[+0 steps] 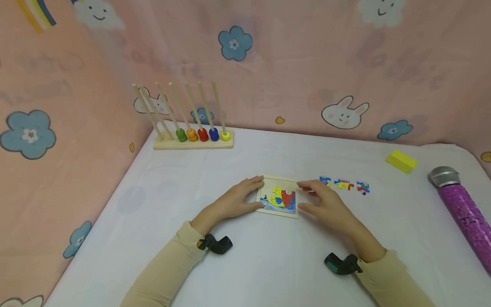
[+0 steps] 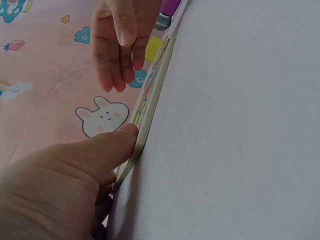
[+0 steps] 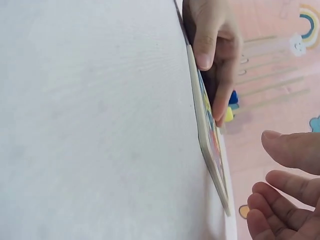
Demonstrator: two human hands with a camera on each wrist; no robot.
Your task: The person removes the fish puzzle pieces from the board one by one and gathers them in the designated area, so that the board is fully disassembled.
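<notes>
A small wooden jigsaw puzzle board (image 1: 270,183) lies on the white table, its lower part filled with red, yellow and blue pieces and its upper part bare wood. My left hand (image 1: 235,200) holds the board's left side, with the thumb (image 2: 127,137) on the rim near one corner; some of its fingers are hidden behind the board in the left wrist view. At the board's right side is my right hand (image 1: 331,207), fingers relaxed and apart from the rim in the right wrist view. Three loose puzzle pieces (image 1: 343,184) lie in a row beyond the right hand.
A wooden peg abacus (image 1: 193,145) with coloured beads stands at the back left. To the right lie a yellow block (image 1: 401,161) and a purple glittery microphone (image 1: 466,213). A pink patterned cloth (image 1: 276,76) hangs behind the table.
</notes>
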